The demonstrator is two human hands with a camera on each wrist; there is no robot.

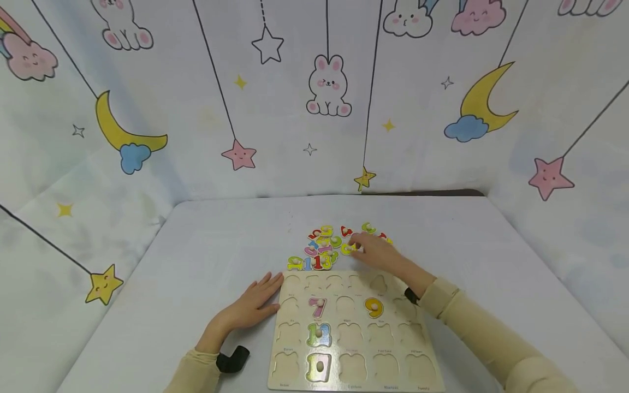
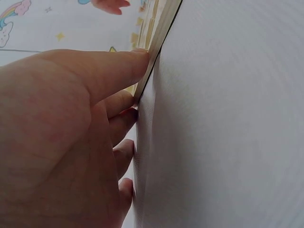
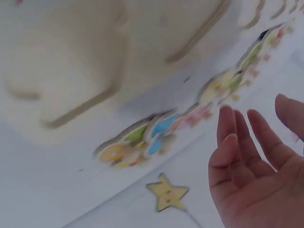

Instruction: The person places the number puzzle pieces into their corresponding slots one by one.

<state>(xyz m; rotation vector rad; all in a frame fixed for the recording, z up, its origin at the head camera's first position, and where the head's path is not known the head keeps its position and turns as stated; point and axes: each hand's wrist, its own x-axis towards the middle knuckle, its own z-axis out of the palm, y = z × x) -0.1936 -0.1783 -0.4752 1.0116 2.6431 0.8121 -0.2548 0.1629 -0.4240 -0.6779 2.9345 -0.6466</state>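
Observation:
My left hand (image 1: 253, 303) lies on the table with extended fingers at the left edge of a wooden number puzzle board (image 1: 339, 347). In the left wrist view its thumb (image 2: 118, 66) touches the board's edge (image 2: 164, 23). Beyond the board's far edge, my right hand (image 1: 375, 254) hovers by a yellow number piece (image 1: 348, 249) among loose pieces. The right wrist view shows the fingers (image 3: 225, 123) loosely bent, with nothing visible between them. Set in the board are a pink 7 (image 1: 317, 308), an orange 9 (image 1: 374, 308), a green-and-blue two-digit piece (image 1: 319, 334) and a 17 (image 1: 319, 367).
Several loose number pieces overlap in a heap behind the board, among them a red 4 (image 1: 346, 231), a red 5 (image 1: 314, 234) and a yellow-green piece (image 1: 295, 263). A green piece (image 1: 368, 227) lies farther back. A printed cloth (image 1: 275, 120) hangs behind the white table (image 1: 226, 240).

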